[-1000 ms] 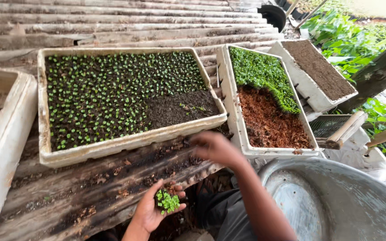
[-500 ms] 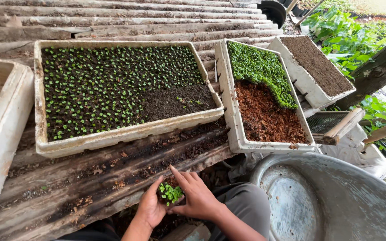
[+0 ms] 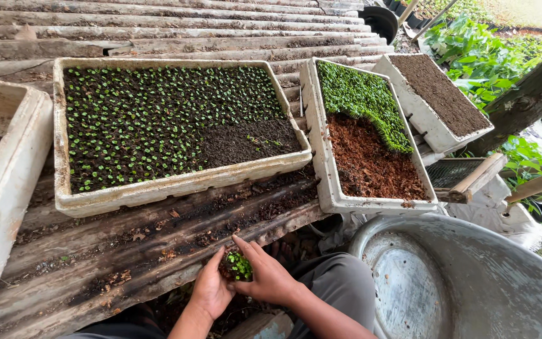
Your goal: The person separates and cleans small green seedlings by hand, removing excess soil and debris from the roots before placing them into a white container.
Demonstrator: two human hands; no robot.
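Daylit corrugated sheet bench (image 3: 158,19), green plants (image 3: 484,56) behind, metal basin (image 3: 472,282).

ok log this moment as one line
left hand: cups clump of small green seedlings | right hand: fingers on clump | ahead: white foam tray of sprouts

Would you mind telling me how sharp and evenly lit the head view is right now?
Head view: soft daylight, no hard shadows; the seedling tray and both hands, left hand and right hand, are sharp; the top right corner is washed out; straight edges bow slightly toward the frame edges.
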